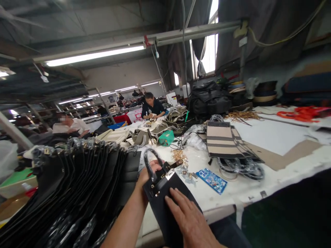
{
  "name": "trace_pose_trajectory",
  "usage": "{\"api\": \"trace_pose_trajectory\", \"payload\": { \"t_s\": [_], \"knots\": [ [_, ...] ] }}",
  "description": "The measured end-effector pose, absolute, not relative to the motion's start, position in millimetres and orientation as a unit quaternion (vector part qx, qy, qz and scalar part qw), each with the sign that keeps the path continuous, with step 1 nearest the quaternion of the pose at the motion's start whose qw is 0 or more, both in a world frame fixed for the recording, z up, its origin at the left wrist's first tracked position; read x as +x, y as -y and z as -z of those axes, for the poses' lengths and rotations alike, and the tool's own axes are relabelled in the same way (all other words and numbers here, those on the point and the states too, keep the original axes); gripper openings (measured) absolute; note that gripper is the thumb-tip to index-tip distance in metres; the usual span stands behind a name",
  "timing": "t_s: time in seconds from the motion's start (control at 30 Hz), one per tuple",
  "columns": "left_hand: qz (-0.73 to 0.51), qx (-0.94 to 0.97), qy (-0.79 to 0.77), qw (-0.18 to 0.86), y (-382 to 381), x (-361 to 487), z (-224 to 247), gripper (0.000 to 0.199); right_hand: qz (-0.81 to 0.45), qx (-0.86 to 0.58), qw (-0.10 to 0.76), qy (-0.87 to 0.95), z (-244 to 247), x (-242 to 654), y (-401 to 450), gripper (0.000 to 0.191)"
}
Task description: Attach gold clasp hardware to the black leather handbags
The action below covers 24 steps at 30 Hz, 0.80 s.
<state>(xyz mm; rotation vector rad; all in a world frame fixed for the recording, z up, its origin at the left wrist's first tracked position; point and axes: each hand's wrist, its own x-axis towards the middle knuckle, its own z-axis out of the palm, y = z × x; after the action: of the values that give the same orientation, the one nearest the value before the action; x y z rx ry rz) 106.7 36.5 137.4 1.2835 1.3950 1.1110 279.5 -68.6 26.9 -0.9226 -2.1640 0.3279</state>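
A black handbag piece (169, 206) with a metal clasp (170, 174) and a plastic-wrapped handle (149, 165) lies tilted at the table's front edge. My left hand (148, 174) is wrapped round its upper left side near the handle, with some fingers hidden behind it. Flat on the bag's front rests my right hand (187, 217), its fingers stretched out below the clasp. Small gold-coloured metal parts (179, 155) are scattered on the table just beyond the bag.
Many black bag pieces (85, 175) stand packed at the left. On the white table (248, 191) are a blue packet (212, 181), a green box (166, 138) and striped beige-black pieces (219, 139). A person (152, 108) sits at the far end; another is farther left.
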Motion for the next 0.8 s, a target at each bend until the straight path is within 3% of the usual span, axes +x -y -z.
{"api": "trace_pose_trajectory", "payload": {
  "t_s": [0.13, 0.23, 0.33, 0.43, 0.6, 0.7, 0.8],
  "knots": [
    [-0.469, 0.491, -0.536, 0.501, -34, 128, -142, 0.027, -0.162, -0.322, 0.402, 0.842, -53, 320, 75, 0.067],
    [-0.488, 0.458, -0.513, 0.538, -32, 141, -142, 0.034, -0.143, -0.384, 0.495, 0.766, -72, 346, 83, 0.051],
    [-0.498, 0.465, -0.494, 0.540, -28, 153, -146, 0.034, -0.217, -0.446, 0.543, 0.677, -88, 371, 81, 0.039],
    [-0.509, 0.494, -0.470, 0.525, -24, 162, -150, 0.041, -0.319, -0.465, 0.573, 0.595, -98, 406, 68, 0.039],
    [-0.488, 0.530, -0.494, 0.487, -24, 152, -127, 0.044, -0.337, -0.557, 0.632, 0.420, -124, 473, 49, 0.054],
    [-0.453, 0.508, -0.524, 0.511, -26, 134, -92, 0.035, -0.273, -0.613, 0.655, 0.348, -151, 506, 34, 0.051],
    [-0.431, 0.473, -0.568, 0.518, -23, 114, -49, 0.032, -0.137, -0.653, 0.632, 0.395, -174, 536, -5, 0.043]
  ]
}}
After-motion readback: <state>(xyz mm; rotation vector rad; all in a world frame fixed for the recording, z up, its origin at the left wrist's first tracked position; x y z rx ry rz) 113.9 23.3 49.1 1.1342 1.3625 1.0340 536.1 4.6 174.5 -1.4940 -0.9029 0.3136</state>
